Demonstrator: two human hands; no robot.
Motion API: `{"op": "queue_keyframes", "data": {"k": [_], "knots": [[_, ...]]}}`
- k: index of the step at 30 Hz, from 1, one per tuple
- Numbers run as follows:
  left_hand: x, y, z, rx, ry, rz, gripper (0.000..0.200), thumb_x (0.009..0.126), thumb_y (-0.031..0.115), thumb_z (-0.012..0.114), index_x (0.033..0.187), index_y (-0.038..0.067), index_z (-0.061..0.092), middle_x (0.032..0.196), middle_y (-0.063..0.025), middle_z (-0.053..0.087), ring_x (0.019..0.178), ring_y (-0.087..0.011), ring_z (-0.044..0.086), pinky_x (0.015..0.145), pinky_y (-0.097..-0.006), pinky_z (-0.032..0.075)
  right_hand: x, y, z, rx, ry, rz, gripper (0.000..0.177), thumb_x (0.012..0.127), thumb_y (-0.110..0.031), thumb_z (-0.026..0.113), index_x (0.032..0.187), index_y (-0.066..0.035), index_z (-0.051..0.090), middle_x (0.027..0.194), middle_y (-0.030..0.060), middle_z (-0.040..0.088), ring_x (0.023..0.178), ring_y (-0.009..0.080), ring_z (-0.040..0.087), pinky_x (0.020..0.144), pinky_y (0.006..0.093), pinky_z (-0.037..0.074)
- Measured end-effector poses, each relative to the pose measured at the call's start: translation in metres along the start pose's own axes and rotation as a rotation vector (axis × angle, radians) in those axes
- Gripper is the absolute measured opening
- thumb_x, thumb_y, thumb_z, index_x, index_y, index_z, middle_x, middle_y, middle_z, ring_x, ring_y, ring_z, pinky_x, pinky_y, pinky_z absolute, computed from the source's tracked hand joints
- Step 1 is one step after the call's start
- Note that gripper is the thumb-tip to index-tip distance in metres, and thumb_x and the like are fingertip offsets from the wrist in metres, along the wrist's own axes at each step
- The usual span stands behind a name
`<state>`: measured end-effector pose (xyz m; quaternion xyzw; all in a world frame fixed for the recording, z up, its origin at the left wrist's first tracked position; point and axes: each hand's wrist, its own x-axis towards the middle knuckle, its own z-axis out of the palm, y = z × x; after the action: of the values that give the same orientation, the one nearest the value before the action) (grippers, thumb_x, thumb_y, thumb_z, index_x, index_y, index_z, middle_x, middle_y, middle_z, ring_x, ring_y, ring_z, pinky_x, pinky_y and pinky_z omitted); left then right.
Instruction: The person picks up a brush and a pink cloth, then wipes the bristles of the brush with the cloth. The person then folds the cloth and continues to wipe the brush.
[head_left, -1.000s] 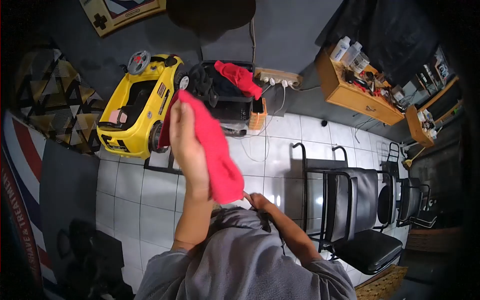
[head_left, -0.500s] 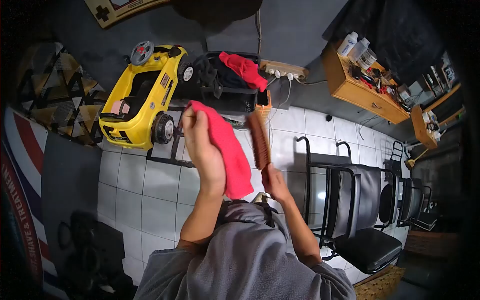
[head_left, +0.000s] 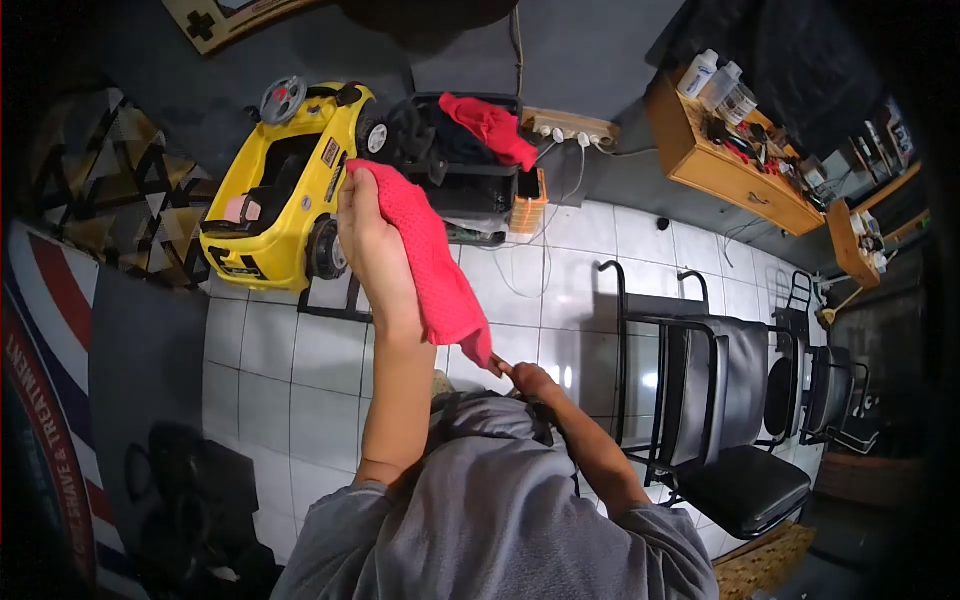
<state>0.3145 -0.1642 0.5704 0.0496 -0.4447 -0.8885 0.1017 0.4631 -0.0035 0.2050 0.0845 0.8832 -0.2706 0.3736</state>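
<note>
A pink-red textured cloth [head_left: 436, 265] hangs lengthwise along the palm side of my left hand [head_left: 378, 255], which is raised at the centre with its fingers pressed against the cloth. Lower and to the right, my right hand [head_left: 533, 381] is closed round the handle of a wooden brush [head_left: 501, 366]. Only a short piece of that handle shows beside the cloth's lower end; the brush's bristle part is hidden behind the cloth.
A yellow toy car [head_left: 285, 190] stands at the upper left. Beside it, a dark crate [head_left: 480, 182] holds clothes. A wooden drawer unit [head_left: 740, 190] with bottles and tools is at the upper right. Black chairs [head_left: 735, 490] stand at the right on the tiled floor.
My left hand and the cloth have moved up and left. My right hand has shifted slightly down and left, and the brush's bristle part, visible before, is now behind the cloth.
</note>
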Motion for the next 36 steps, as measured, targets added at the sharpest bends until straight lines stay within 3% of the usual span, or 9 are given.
{"op": "queue_keyframes", "data": {"k": [5,10,12,16,20,26,28,30,36], "knots": [[0.003,-0.008,-0.018,0.014,0.131,-0.014,0.026,0.096,0.026,0.044,0.107,0.003,0.050,0.087,-0.0055,0.053,0.073,-0.0136,0.054,0.066,-0.0255,0.047,-0.008,0.050,0.021,-0.096,0.035,0.003,0.065,0.095,-0.050,0.026,0.095,0.004,0.063,0.100,0.0257,0.062,0.099,0.0379,0.059,0.083,0.0460,0.047],[-0.017,-0.014,-0.005,0.043,0.219,0.206,0.024,0.095,0.021,0.048,0.113,0.006,0.045,0.096,-0.0071,0.053,0.080,-0.0156,0.055,0.070,-0.0280,0.048,-0.003,0.053,0.003,0.171,0.458,0.058,0.058,0.097,-0.043,0.031,0.088,0.005,0.062,0.071,0.0212,0.063,0.074,0.0336,0.065,0.065,0.0449,0.048],[-0.022,-0.033,-0.004,0.157,0.235,0.342,0.028,0.095,0.017,0.047,0.119,0.005,0.040,0.103,-0.0086,0.051,0.085,-0.0158,0.053,0.075,-0.0284,0.047,-0.054,-0.013,-0.059,0.746,0.492,-0.061,0.060,0.096,-0.048,0.031,0.073,0.001,0.056,0.053,0.0070,0.050,0.048,0.0217,0.051,0.047,0.0371,0.039],[-0.040,-0.032,0.016,0.354,0.070,0.515,0.024,0.097,0.013,0.041,0.119,0.004,0.038,0.102,-0.0078,0.048,0.084,-0.0143,0.049,0.079,-0.0277,0.042,-0.152,-0.115,-0.138,1.416,0.243,-0.492,0.055,0.094,-0.058,0.026,0.071,-0.009,0.039,0.048,-0.0013,0.031,0.038,0.0092,0.028,0.037,0.0264,0.021],[-0.044,-0.037,0.024,0.373,0.036,0.526,0.018,0.098,0.012,0.034,0.110,0.001,0.042,0.085,-0.0057,0.049,0.072,-0.0099,0.047,0.069,-0.0237,0.040,-0.168,-0.157,-0.138,1.318,0.157,-0.594,0.048,0.099,-0.045,0.026,0.070,-0.009,0.038,0.054,-0.0037,0.030,0.046,0.0077,0.028,0.043,0.0238,0.023],[-0.024,-0.030,0.008,0.210,0.035,0.403,0.021,0.098,0.012,0.038,0.108,0.001,0.052,0.073,0.0019,0.047,0.063,-0.0040,0.042,0.058,-0.0187,0.038,-0.022,-0.076,-0.050,0.084,0.183,-0.442,0.054,0.098,-0.041,0.027,0.091,0.002,0.060,0.082,0.0241,0.063,0.083,0.0411,0.060,0.075,0.0461,0.045],[-0.019,-0.020,0.002,0.196,0.018,0.409,0.024,0.098,0.013,0.039,0.115,0.001,0.051,0.073,0.0028,0.047,0.063,-0.0019,0.042,0.057,-0.0167,0.037,0.014,-0.019,-0.004,-0.121,0.076,-0.379,0.063,0.095,-0.050,0.025,0.094,0.000,0.062,0.090,0.0244,0.064,0.093,0.0389,0.060,0.082,0.0454,0.046],[-0.017,-0.011,-0.007,0.199,-0.022,0.373,0.028,0.098,0.012,0.041,0.123,0.003,0.048,0.077,0.0012,0.050,0.063,-0.0034,0.045,0.057,-0.0178,0.041,0.033,0.034,0.033,-0.073,-0.038,-0.082,0.067,0.091,-0.058,0.028,0.103,-0.002,0.063,0.100,0.0236,0.063,0.100,0.0387,0.058,0.088,0.0432,0.045],[-0.028,-0.005,-0.014,0.018,-0.057,0.308,0.052,0.088,-0.002,0.055,0.136,0.004,0.038,0.094,0.0004,0.053,0.076,-0.0039,0.048,0.068,-0.0182,0.043,0.011,0.086,0.044,-0.086,-0.024,0.058,0.069,0.090,-0.060,0.029,0.103,-0.002,0.064,0.101,0.0246,0.062,0.102,0.0384,0.057,0.088,0.0429,0.045]]}}
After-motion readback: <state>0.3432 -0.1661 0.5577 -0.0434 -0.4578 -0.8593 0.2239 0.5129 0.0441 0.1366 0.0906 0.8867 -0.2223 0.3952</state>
